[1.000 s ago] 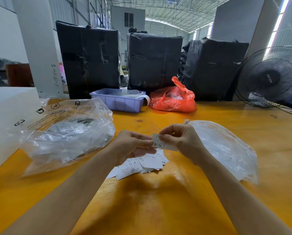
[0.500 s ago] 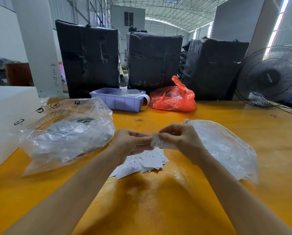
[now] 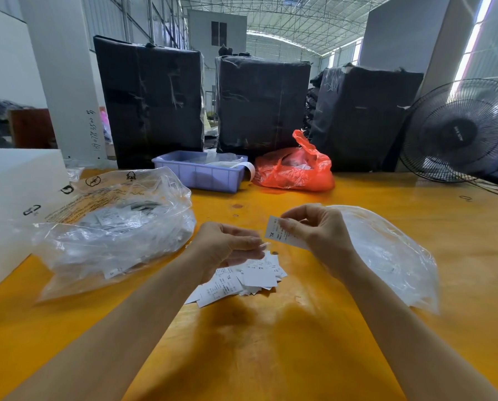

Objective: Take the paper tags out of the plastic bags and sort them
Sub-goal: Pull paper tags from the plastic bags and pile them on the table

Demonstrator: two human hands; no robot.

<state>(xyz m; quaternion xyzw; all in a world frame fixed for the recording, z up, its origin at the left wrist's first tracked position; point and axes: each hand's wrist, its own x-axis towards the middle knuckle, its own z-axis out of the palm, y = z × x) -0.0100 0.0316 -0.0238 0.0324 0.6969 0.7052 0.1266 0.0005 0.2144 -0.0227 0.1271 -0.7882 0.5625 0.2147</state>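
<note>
I am pinching a small white paper tag marked XL (image 3: pixel 279 234) in my right hand (image 3: pixel 318 235), fingers clamped on its right edge, above the glossy orange counter (image 3: pixel 271 357). My left hand (image 3: pixel 227 247) is hovering just left of it, fingertips together on what may be a thin clear sleeve; I cannot tell. The loose pile of white tags (image 3: pixel 242 280) is lying beneath. The full clear plastic bag (image 3: pixel 112 227) is sitting left, the flatter clear bag (image 3: pixel 386 256) right. Next I am judging the size and dropping it onto the matching pile.
</note>
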